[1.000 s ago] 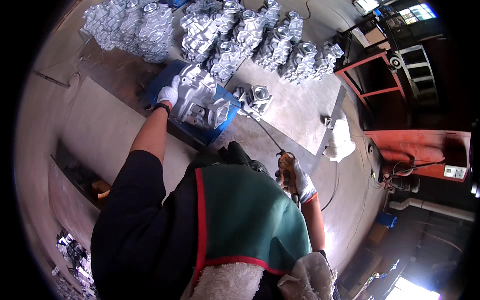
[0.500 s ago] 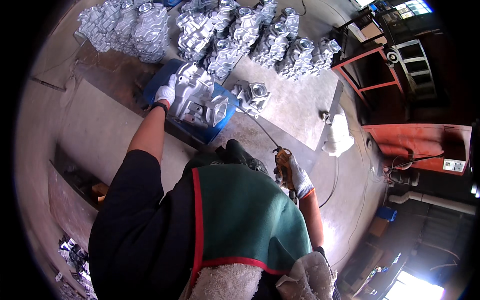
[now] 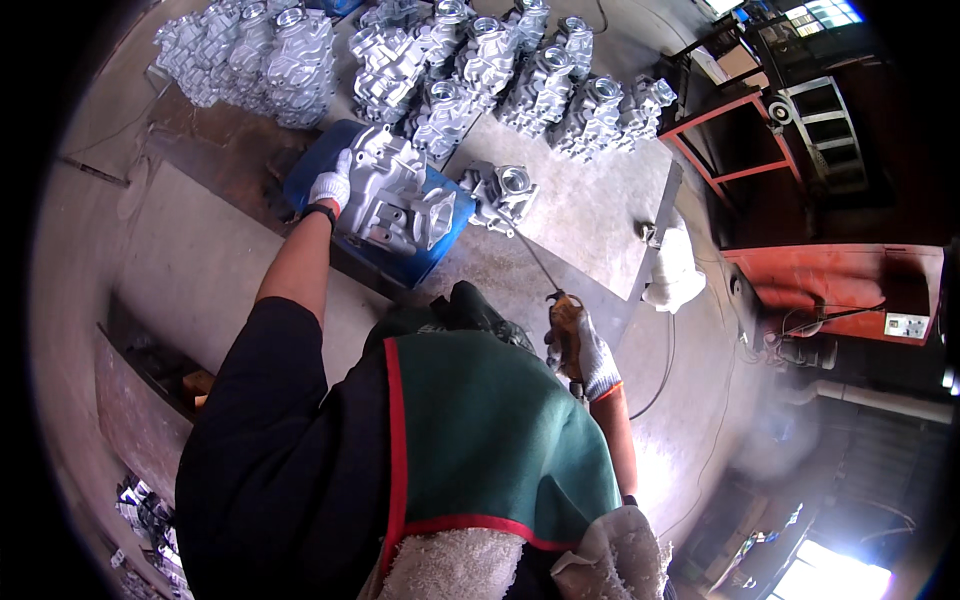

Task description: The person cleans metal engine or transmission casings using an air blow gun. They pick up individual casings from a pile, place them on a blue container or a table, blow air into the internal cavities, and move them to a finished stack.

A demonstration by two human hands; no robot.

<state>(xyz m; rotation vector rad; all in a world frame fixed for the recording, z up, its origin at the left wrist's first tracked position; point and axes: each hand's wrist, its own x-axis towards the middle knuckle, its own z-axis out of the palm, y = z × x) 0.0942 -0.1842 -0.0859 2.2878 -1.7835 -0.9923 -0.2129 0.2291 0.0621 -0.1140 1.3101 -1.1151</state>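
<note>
A silver-grey metal casting (image 3: 388,190) with ribs and a round flanged opening lies on a blue plastic drum or bin (image 3: 461,205). My left hand (image 3: 330,187), in a white knit glove, grips the casting's upper left edge. Low on the right, my gloved right hand (image 3: 598,362) is closed around an orange-brown air blow gun (image 3: 566,335). Its long thin nozzle tube (image 3: 538,262) points up and left, the tip near a smaller casting (image 3: 500,195) standing on the floor sheet beside the bin. Whether the tip touches that casting I cannot tell.
Rows of similar castings (image 3: 487,55) stand across the far side, with another cluster (image 3: 300,60) at far left. A white sack (image 3: 676,268) sits at right. A hose (image 3: 668,375) trails over the floor. Beyond are a red frame (image 3: 745,150) and a red cabinet (image 3: 830,290).
The blow gun's nozzle has swung right, from the large casting's flange toward the smaller casting. My left hand stays put on the casting. Whitish haze now shows near the pipe at right.
</note>
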